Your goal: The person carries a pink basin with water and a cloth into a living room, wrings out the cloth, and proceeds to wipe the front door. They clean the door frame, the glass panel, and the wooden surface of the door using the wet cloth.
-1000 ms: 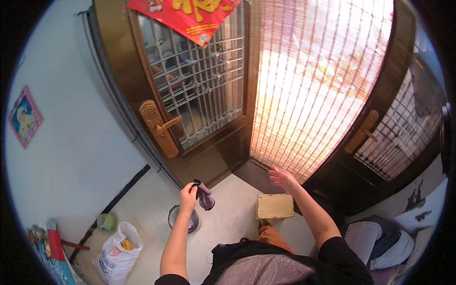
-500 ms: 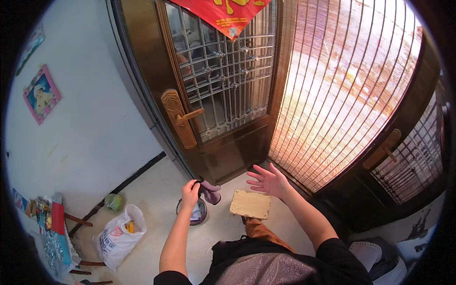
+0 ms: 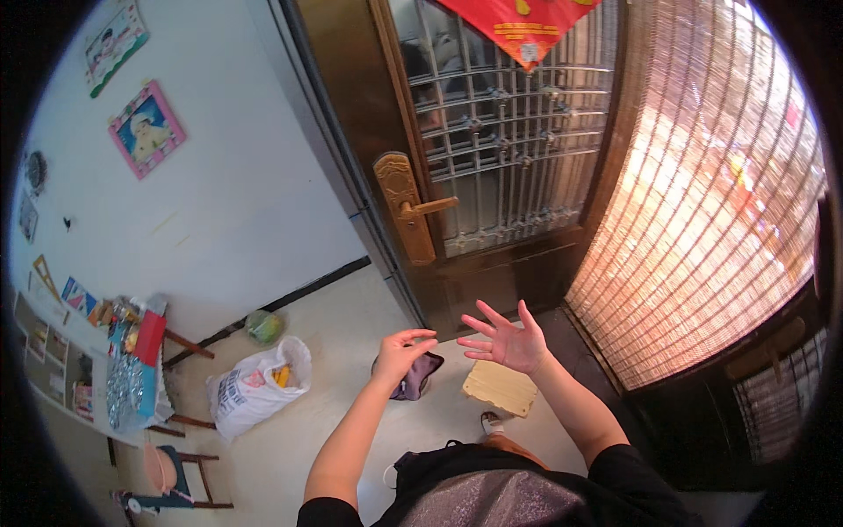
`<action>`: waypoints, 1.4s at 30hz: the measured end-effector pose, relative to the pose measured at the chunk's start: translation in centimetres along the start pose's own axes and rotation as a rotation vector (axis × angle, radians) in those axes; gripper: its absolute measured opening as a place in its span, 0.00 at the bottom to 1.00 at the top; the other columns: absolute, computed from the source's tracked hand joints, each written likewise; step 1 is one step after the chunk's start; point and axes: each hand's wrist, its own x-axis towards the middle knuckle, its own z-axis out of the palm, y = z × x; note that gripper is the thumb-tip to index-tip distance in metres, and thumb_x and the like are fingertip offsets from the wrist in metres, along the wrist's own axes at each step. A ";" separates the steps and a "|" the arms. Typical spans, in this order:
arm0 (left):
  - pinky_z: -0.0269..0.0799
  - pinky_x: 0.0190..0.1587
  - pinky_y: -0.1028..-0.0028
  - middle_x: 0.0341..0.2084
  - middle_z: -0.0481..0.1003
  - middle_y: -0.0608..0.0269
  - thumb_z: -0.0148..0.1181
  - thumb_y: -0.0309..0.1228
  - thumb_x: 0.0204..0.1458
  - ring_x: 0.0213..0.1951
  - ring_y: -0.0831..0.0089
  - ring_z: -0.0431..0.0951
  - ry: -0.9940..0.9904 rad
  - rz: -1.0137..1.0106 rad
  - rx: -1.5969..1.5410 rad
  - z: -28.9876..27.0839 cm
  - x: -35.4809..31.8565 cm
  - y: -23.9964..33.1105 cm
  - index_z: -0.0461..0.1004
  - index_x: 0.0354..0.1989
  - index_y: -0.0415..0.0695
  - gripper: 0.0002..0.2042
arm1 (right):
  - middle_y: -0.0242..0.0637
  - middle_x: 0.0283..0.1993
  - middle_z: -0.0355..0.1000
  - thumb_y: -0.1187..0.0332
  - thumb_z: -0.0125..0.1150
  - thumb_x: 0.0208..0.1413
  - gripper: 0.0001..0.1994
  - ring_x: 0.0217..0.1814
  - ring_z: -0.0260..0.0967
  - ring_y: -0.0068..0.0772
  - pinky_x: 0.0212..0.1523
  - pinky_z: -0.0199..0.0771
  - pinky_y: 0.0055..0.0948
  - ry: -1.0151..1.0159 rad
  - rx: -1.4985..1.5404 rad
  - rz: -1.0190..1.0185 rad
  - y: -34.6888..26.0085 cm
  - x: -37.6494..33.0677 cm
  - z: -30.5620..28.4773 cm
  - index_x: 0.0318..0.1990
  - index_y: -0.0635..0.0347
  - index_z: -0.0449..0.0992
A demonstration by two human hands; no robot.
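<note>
The count of hands is two: one left hand [image 3: 402,353] and one right hand [image 3: 515,346]. Below the left hand is one purple fabric item [image 3: 423,370]. The floor carries one pale yellow stool [image 3: 499,388], one white sack [image 3: 257,388] and one clear bag [image 3: 264,327] with green contents. One shoe [image 3: 492,423] is visible.

The far side comprises two door leaves [image 3: 505,279], two door handles [image 3: 413,208], one slatted curtain [image 3: 702,237] and one red hanging sign [image 3: 527,31].

The left side contains one tabletop [image 3: 146,393], one red box [image 3: 151,341], one chair [image 3: 183,479] and at least two wall pictures [image 3: 147,129]. Smaller articles on the tabletop cannot be counted.
</note>
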 end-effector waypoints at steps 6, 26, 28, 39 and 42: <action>0.61 0.23 0.84 0.20 0.72 0.73 0.64 0.30 0.42 0.21 0.86 0.66 0.063 -0.085 0.098 0.9 1.6 -1.2 0.77 0.38 0.41 0.13 | 0.40 0.66 0.45 0.35 0.32 0.51 0.35 0.65 0.44 0.53 0.62 0.44 0.50 -0.038 -0.110 0.166 -0.3 4.0 -2.1 0.63 0.42 0.48; 0.67 0.30 0.81 0.22 0.76 0.63 0.63 0.27 0.41 0.25 0.81 0.72 0.406 -0.044 0.066 -7.1 2.1 -5.0 0.78 0.27 0.37 0.06 | 0.35 0.50 0.69 0.59 0.58 0.47 0.19 0.55 0.61 0.35 0.55 0.58 0.33 0.671 -1.783 0.348 -2.7 9.2 -17.9 0.49 0.51 0.71; 0.67 0.32 0.81 0.23 0.77 0.62 0.62 0.27 0.42 0.26 0.80 0.73 0.402 -0.077 0.064 -8.8 1.6 -5.7 0.78 0.27 0.37 0.06 | 0.34 0.42 0.72 0.64 0.63 0.42 0.15 0.49 0.65 0.33 0.53 0.60 0.30 0.579 -1.990 0.050 -0.5 10.6 -14.5 0.41 0.50 0.76; 0.64 0.23 0.79 0.17 0.74 0.65 0.62 0.30 0.42 0.20 0.81 0.71 0.334 -0.159 0.063 -15.9 0.1 -8.8 0.78 0.28 0.39 0.08 | 0.31 0.32 0.74 0.62 0.67 0.39 0.09 0.39 0.67 0.31 0.45 0.63 0.30 0.092 -1.780 -0.256 14.3 21.7 -2.7 0.31 0.48 0.80; 0.63 0.22 0.80 0.16 0.73 0.66 0.62 0.30 0.42 0.19 0.82 0.70 0.317 -0.186 0.040 -17.3 -0.3 -9.8 0.77 0.30 0.39 0.09 | 0.32 0.30 0.73 0.65 0.66 0.39 0.07 0.37 0.66 0.30 0.42 0.64 0.29 0.138 -1.756 -0.177 16.1 23.1 -3.6 0.29 0.52 0.80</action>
